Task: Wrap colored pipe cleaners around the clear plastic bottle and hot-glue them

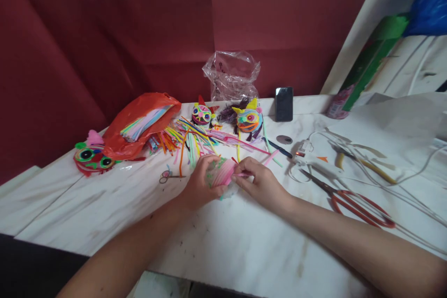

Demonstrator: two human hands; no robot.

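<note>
My left hand (199, 181) is closed around a small round piece wrapped in pink pipe cleaner (222, 173), with bits of green showing at its edge. My right hand (260, 180) pinches the loose pink end at the piece's right side. Both hands rest low over the white marble table (244, 242), near its middle. Just behind them lies a spread of several coloured pipe cleaners (190, 139).
Two finished colourful animal faces (202, 114) (248, 120) stand at the back, a third (91, 156) at the left by a red plastic bag (139, 123). Small scissors (167, 176), a glue gun (303, 151), red-handled scissors (349, 200), pliers (363, 163), a phone (283, 103) and a clear bag (232, 74) lie around.
</note>
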